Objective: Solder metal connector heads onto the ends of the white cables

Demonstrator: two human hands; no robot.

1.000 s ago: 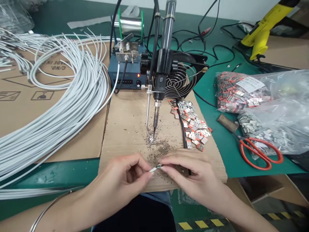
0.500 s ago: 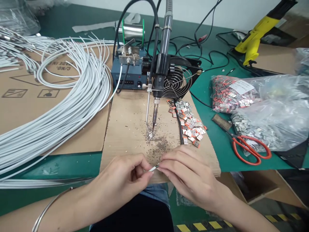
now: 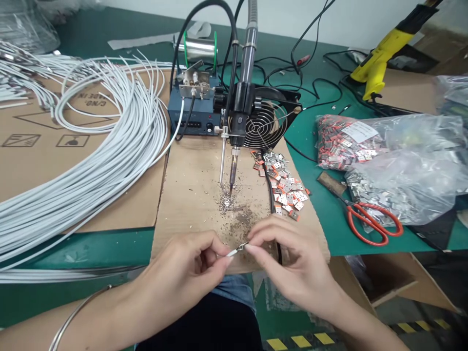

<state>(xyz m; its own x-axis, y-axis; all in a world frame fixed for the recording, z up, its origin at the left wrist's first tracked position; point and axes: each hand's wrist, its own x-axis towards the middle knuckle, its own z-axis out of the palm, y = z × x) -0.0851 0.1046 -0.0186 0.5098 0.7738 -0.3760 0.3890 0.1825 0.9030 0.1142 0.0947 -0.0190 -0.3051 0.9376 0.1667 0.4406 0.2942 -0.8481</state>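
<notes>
My left hand point(image 3: 190, 261) pinches a thin white cable point(image 3: 232, 253) near its end, between thumb and forefinger. From the sheath, short thin wires point(image 3: 240, 247) stick out to the right. My right hand point(image 3: 294, 261) has thumb and forefinger closed on the tips of these wires, its other fingers loosely bent. Both hands are above the front edge of a cardboard sheet point(image 3: 183, 190). Beyond them a soldering iron point(image 3: 239, 122) is clamped tip down, over scattered solder bits point(image 3: 227, 202). To the right lie loose USB connectors point(image 3: 288, 185) with orange plastic and metal shells.
A big bundle of white cables point(image 3: 139, 141) curves along the left. At the back are a blue soldering station point(image 3: 190, 114), a solder spool point(image 3: 201, 50) and a fan point(image 3: 265, 126). Red-handled scissors point(image 3: 373, 224), bagged parts point(image 3: 351, 141) and a yellow tool point(image 3: 380, 58) are on the right.
My right hand has opened out slightly and its fingertips have shifted to the right along the wires, exposing more of them. My left hand keeps its pinch in about the same place.
</notes>
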